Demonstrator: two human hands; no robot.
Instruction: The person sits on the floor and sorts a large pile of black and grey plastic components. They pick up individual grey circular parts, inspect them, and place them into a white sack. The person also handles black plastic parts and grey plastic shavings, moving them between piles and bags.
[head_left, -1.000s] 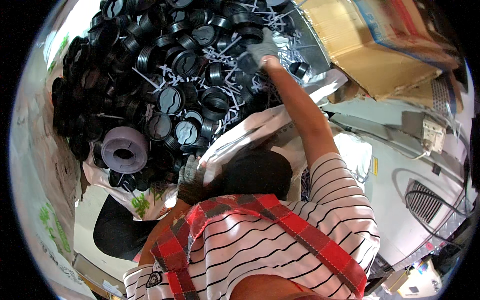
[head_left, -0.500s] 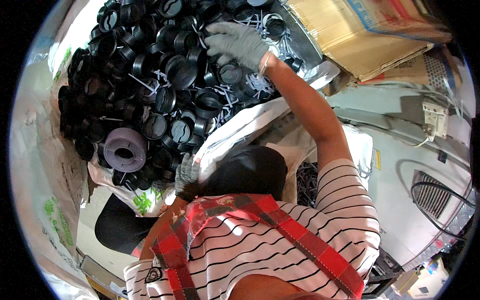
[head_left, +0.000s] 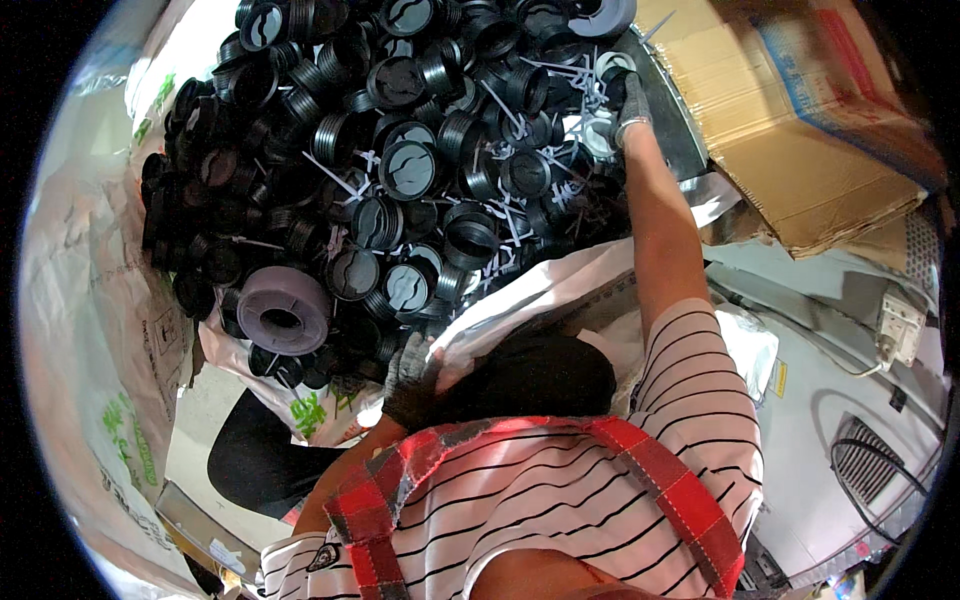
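Note:
A large heap of black threaded plastic caps (head_left: 408, 170) fills an open white bag (head_left: 560, 270) in front of me. My right hand (head_left: 633, 103), in a grey knit glove, reaches to the heap's far right side beside pale plastic rings (head_left: 600, 135). It is seen edge-on and its fingers are hidden. My left hand (head_left: 410, 382), also gloved, is closed over the near rim of the bag, fingertips against the lowest caps. Left of it lies a thick grey-purple ring (head_left: 283, 310). Thin pale plastic sprues (head_left: 510, 115) are scattered among the caps.
Brown cardboard (head_left: 790, 130) leans at the far right. Below it stands a pale machine housing (head_left: 800, 440) with a vent, a black cable and a socket block (head_left: 900, 328). Another grey-purple ring (head_left: 603, 16) is at the top edge. White plastic sheeting (head_left: 110, 330) hangs at left.
My right hand has moved from above the caps to the right, down beside the pale rings. My left hand stays at the bag rim. The whole view has shifted a little.

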